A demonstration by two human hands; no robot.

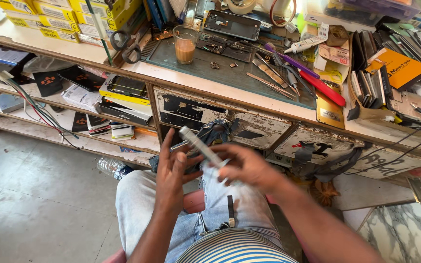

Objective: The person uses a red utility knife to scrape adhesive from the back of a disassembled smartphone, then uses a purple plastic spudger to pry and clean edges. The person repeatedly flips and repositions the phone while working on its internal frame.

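1. Both hands, left hand (pixel 174 170) and right hand (pixel 243 166), together over the lap, clamped on a thin phone panel (pixel 201 146), held tilted.
2. Right side blurred; grip hard to judge.
3. Could slip, drop to the floor (pixel 40 204), crack.
4. Glass of tea (pixel 185 45) well apart, near the surface's back edge.

Worn wooden workbench (pixel 249 127) with shelves, grey tiled floor (pixel 35 204)

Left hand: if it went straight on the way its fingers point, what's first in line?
Probably the flat grey device that the left hand already touches; beyond it, the chipped drawer front under the bench. Depth is unclear from one view.
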